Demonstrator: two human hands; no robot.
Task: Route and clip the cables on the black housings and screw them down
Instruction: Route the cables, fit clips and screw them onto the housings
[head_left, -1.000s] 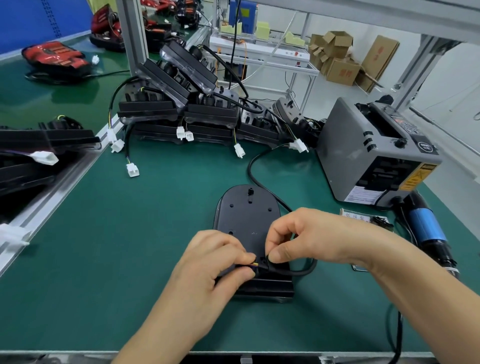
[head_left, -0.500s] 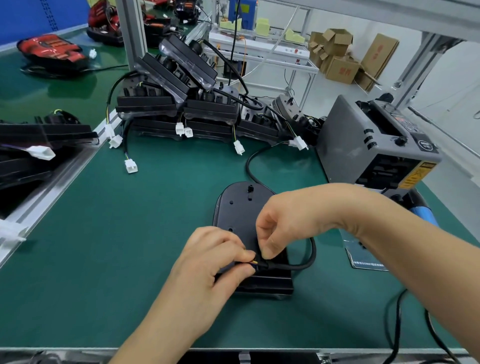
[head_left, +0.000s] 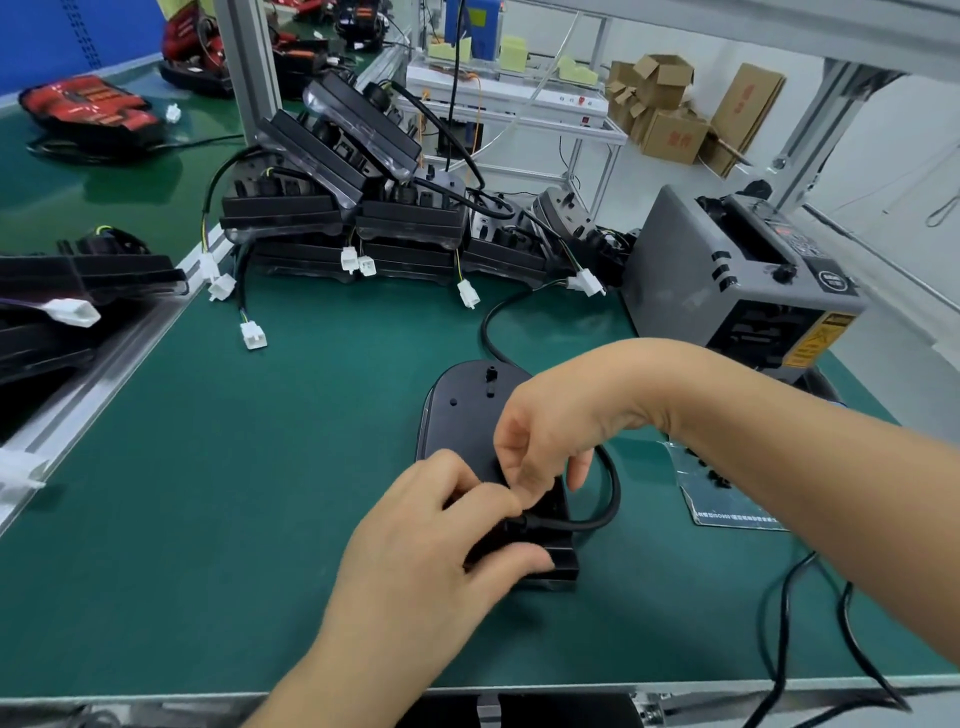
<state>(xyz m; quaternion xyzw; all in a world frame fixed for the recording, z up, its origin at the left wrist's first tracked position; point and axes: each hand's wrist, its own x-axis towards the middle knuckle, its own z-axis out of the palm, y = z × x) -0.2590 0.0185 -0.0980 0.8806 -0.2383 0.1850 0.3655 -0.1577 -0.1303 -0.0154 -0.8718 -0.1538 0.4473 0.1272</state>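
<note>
**Both hands at the cable entry of a black housing on the green bench**

We order the parts from largest to smallest. The green mat (head_left: 218, 509) covers the bench. At its far right stands a grey machine (head_left: 727, 280), and along the far edge we see a stack of finished housings (head_left: 353, 218) with white connectors (head_left: 253, 334) hanging from their leads.

The black housing (head_left: 457, 400) being worked on lies flat near the middle of the mat, rounded end away from us, its near end partly covered by our hands. The black cable (head_left: 608, 499) runs from the far side across the mat, passes under our right wrist, loops round the housing's right side and ends at a plug-like fitting at the near end.

Our left hand (head_left: 431, 561) rests on the near end of the housing, thumb and forefinger pressed together on the cable's end. Our right hand (head_left: 545, 431) arches over the housing with fingertips pointing down, pinched together just above the same spot; we cannot tell whether they grip the cable itself.
</note>
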